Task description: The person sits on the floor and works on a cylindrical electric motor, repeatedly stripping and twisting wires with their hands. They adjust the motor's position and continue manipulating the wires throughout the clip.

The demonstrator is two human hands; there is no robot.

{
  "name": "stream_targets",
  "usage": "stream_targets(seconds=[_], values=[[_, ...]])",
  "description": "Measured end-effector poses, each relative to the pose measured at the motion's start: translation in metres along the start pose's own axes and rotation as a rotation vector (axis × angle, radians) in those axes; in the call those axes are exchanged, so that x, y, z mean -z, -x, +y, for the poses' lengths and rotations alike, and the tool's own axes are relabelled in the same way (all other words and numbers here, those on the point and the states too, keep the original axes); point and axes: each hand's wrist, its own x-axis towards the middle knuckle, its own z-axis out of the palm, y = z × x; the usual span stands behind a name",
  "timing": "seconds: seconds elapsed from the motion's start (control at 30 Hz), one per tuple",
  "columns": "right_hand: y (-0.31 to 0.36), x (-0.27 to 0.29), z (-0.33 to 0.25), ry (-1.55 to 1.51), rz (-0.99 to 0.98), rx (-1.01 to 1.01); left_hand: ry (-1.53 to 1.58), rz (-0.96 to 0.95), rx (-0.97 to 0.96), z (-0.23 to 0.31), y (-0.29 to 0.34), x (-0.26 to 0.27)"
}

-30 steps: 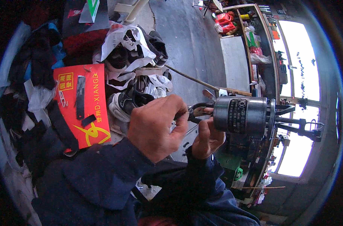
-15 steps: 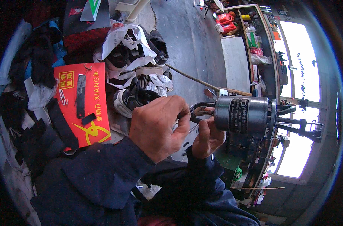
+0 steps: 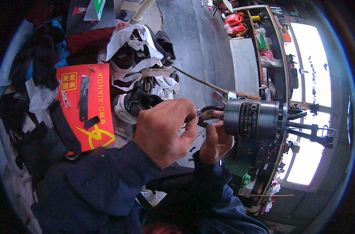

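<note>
Seemingly mid-fingerwork, the left hand (image 3: 164,132) pinched closed at the dark loop (image 3: 212,108) left of the metal cylinder (image 3: 252,119); the right hand (image 3: 217,145) sat below-left, grip unclear; the next move likely wanted steadiness.

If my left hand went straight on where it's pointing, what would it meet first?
For the left hand, probably the dark loop just left of the metal cylinder, though depth is unclear.

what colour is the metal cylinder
The metal cylinder is mostly silvery grey, seen best in the head view.
</note>
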Motion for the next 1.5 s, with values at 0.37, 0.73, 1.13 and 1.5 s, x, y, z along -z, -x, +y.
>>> stream_targets(seconds=[0.37, 0.73, 1.13, 1.5], values=[[-0.004, -0.004, 0.004, -0.092, 0.023, 0.118, 0.002, 0.034, -0.061, -0.003, -0.001, -0.004], [-0.001, 0.003, 0.015, -0.077, 0.047, 0.084, 0.003, -0.001, 0.018, 0.001, 0.000, -0.001], [0.001, 0.000, 0.000, -0.057, -0.014, 0.013, -0.009, 0.029, -0.046, -0.003, 0.000, -0.004], [-0.001, -0.002, -0.004, -0.025, -0.023, 0.024, -0.027, 0.051, -0.111, -0.003, -0.002, -0.005]])
